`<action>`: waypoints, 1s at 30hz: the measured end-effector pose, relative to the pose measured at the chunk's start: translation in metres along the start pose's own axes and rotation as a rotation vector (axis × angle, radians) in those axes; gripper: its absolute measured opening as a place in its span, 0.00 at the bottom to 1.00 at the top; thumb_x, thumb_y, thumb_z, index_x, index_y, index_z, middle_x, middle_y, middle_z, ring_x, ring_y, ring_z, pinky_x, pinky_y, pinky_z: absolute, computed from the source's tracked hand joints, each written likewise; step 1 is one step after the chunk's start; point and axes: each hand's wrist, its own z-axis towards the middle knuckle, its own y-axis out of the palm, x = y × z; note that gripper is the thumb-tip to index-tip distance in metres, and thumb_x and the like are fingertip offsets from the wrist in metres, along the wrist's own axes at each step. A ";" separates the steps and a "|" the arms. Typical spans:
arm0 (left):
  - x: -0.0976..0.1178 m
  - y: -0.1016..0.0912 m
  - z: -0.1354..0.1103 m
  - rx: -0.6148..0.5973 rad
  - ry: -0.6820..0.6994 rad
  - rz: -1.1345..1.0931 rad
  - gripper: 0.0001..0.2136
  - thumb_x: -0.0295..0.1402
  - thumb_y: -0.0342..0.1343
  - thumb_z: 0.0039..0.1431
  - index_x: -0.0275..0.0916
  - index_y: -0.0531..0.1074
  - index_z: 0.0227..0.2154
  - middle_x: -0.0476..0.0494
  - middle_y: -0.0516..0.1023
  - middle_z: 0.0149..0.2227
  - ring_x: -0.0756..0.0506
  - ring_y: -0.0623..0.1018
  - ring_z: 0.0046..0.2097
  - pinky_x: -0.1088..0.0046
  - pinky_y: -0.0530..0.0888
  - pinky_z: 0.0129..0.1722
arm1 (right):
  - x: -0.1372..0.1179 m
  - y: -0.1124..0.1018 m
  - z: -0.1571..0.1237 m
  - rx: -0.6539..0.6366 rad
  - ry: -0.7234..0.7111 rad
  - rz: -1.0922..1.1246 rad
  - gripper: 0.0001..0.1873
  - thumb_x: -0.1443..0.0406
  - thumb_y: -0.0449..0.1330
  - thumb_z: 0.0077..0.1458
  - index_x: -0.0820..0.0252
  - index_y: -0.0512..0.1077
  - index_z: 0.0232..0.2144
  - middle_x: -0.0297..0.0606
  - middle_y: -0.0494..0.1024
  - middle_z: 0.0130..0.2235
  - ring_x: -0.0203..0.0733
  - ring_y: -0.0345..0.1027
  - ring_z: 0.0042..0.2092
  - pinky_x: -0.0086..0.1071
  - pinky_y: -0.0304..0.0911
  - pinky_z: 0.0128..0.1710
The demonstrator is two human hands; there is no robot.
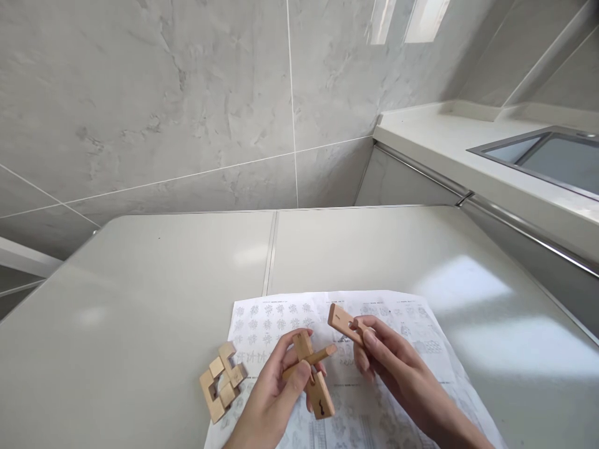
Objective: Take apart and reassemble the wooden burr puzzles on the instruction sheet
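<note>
So, nearest first: the left hand (276, 393) has its fingers wrapped around a couple of wooden pieces, a flat marked bar (321, 396) with a slimmer stick (322, 355) crossing it. Thumb's pressed on top where they meet, so I can't tell if the stick goes through a hole or sits in a notch. The right hand (393, 358) is pinching another wooden bar (343, 320), thumb against fingers, one end poking out up and to the left. It's got a cutout and a small dark mark, and it's held just beside the left hand's pieces, not touching them.

Both hands are over a big printed sheet (322, 299) covered in rows of little drawings, way too faint to read. Over its left edge sits a zigzag block cluster (228, 394) of pale wood, wrapped around a gap in the middle.

All that's on a glossy pale tabletop (154, 299) with a seam running away from the sheet. Further off on the right there's a white counter (421, 131) with what looks like a metal-rimmed sink (478, 150); can't see down to the bottom. Behind everything, grey marbled wall tiles (210, 112).
</note>
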 end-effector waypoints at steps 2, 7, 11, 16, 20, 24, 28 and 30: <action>-0.002 -0.002 0.001 -0.026 -0.010 0.006 0.27 0.56 0.63 0.69 0.48 0.75 0.64 0.37 0.86 0.53 0.37 0.83 0.52 0.66 0.79 0.48 | 0.002 0.001 -0.002 -0.081 0.044 0.117 0.23 0.43 0.62 0.71 0.53 0.72 0.53 0.29 0.72 0.28 0.40 0.61 0.30 0.35 0.58 0.35; -0.002 -0.004 0.002 -0.081 0.008 0.048 0.26 0.56 0.63 0.70 0.48 0.76 0.63 0.39 0.86 0.53 0.37 0.83 0.54 0.64 0.78 0.54 | 0.008 0.004 -0.005 -0.240 0.048 0.105 0.21 0.46 0.62 0.73 0.55 0.73 0.52 0.29 0.72 0.28 0.38 0.65 0.30 0.34 0.59 0.35; 0.003 0.000 0.000 -0.088 0.000 0.048 0.27 0.56 0.63 0.69 0.48 0.76 0.63 0.39 0.86 0.54 0.36 0.82 0.56 0.64 0.78 0.54 | 0.007 0.005 -0.004 -0.249 0.039 0.086 0.22 0.45 0.61 0.73 0.56 0.72 0.53 0.28 0.73 0.28 0.37 0.65 0.30 0.34 0.60 0.35; 0.007 0.002 -0.001 -0.137 -0.015 -0.020 0.26 0.54 0.64 0.70 0.49 0.76 0.64 0.38 0.87 0.53 0.35 0.83 0.58 0.61 0.76 0.59 | 0.004 0.006 -0.003 -0.250 0.045 0.101 0.23 0.46 0.62 0.73 0.55 0.70 0.55 0.27 0.71 0.27 0.36 0.64 0.29 0.33 0.59 0.35; 0.007 0.002 -0.002 -0.132 -0.016 -0.038 0.25 0.53 0.65 0.69 0.49 0.77 0.63 0.37 0.87 0.53 0.34 0.83 0.56 0.59 0.77 0.60 | 0.003 0.006 -0.003 -0.244 0.058 0.087 0.22 0.46 0.62 0.73 0.55 0.69 0.55 0.26 0.71 0.27 0.36 0.64 0.28 0.32 0.59 0.34; 0.007 -0.001 -0.003 -0.167 -0.042 -0.001 0.27 0.54 0.65 0.69 0.49 0.75 0.65 0.37 0.86 0.53 0.34 0.83 0.56 0.58 0.76 0.60 | 0.003 0.007 -0.004 -0.273 0.088 0.074 0.23 0.46 0.62 0.73 0.56 0.70 0.55 0.26 0.72 0.27 0.34 0.65 0.27 0.31 0.59 0.32; 0.008 -0.006 -0.002 -0.215 -0.065 0.024 0.27 0.54 0.62 0.71 0.50 0.72 0.67 0.37 0.84 0.56 0.34 0.81 0.59 0.58 0.73 0.63 | 0.003 0.008 -0.003 -0.304 0.092 0.107 0.22 0.46 0.60 0.75 0.57 0.70 0.55 0.28 0.74 0.29 0.32 0.65 0.27 0.29 0.57 0.30; 0.009 -0.007 -0.002 -0.242 -0.073 0.032 0.27 0.54 0.61 0.72 0.50 0.71 0.68 0.38 0.83 0.58 0.33 0.78 0.63 0.58 0.72 0.63 | 0.004 0.009 -0.003 -0.328 0.086 0.126 0.21 0.47 0.58 0.76 0.56 0.70 0.55 0.28 0.74 0.29 0.32 0.65 0.26 0.28 0.57 0.29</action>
